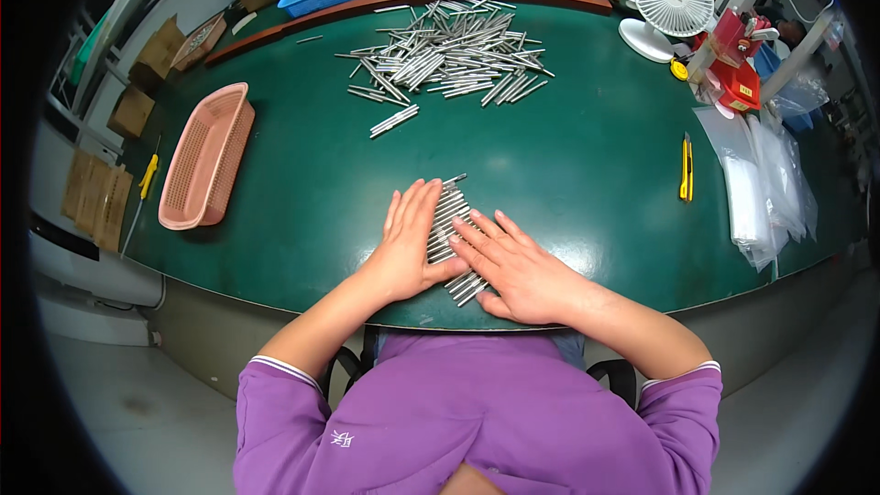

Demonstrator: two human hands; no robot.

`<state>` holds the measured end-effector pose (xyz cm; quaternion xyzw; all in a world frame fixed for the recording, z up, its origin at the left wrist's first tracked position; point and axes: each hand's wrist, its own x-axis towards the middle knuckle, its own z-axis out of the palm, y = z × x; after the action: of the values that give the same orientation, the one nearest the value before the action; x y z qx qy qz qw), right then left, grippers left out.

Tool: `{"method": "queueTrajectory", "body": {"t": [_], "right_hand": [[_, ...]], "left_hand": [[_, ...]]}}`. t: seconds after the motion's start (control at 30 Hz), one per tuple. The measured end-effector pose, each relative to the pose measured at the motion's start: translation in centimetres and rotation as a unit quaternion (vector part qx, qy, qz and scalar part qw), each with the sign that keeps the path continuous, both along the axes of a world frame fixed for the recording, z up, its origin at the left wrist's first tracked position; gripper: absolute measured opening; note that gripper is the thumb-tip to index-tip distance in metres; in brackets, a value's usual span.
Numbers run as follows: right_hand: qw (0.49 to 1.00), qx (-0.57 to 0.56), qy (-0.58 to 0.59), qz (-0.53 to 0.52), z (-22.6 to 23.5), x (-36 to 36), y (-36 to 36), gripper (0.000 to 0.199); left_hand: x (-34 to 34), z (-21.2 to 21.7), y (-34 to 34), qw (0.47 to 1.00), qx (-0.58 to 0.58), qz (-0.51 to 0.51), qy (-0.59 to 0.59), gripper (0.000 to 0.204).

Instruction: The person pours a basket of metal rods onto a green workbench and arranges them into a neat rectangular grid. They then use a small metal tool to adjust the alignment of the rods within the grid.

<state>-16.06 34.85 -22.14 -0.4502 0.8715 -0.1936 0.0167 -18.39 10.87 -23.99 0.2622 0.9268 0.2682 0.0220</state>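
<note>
Rods [449, 229] are being squared into a neat row, pressed between left hand [408, 243] and right hand [518, 266]. Nothing's being gripped; both palms are being kept flat on the green surface [587, 165].

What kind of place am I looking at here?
Likely a small factory workbench: a green table with a loose pile of metal rods, a pink basket and stacked plastic bags.

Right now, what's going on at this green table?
A person in a purple top presses both flat hands, left hand and right hand, against a neat row of short silver metal rods at the near edge of the green table. A loose heap of the same rods lies farther back. A pink plastic basket sits to the left, a yellow utility knife to the right.
</note>
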Motion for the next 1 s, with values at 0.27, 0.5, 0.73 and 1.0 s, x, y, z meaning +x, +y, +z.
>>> {"method": "queueTrajectory", "body": {"t": [0.27,0.5,0.73,1.0], "right_hand": [[0.994,0.010,0.106,-0.013,-2.0,-2.8,-2.3,0.070],[0.995,-0.052,0.022,-0.087,-0.2,-5.6,-2.0,0.086],[0.991,-0.105,-0.019,-0.077,-1.0,-5.8,-2.5,0.087],[0.956,-0.157,-0.128,-0.212,-1.0,-3.1,1.4,0.100]], "left_hand": [[-0.1,0.8,0.3,0.999,0.012,-0.030,-0.029,0.130],[-2.1,0.4,-0.7,0.993,0.090,-0.055,-0.057,0.121],[-1.4,-0.3,-1.0,0.997,-0.016,-0.032,0.069,0.093],[-3.7,0.5,2.4,0.987,0.037,-0.159,-0.018,0.084]]}}
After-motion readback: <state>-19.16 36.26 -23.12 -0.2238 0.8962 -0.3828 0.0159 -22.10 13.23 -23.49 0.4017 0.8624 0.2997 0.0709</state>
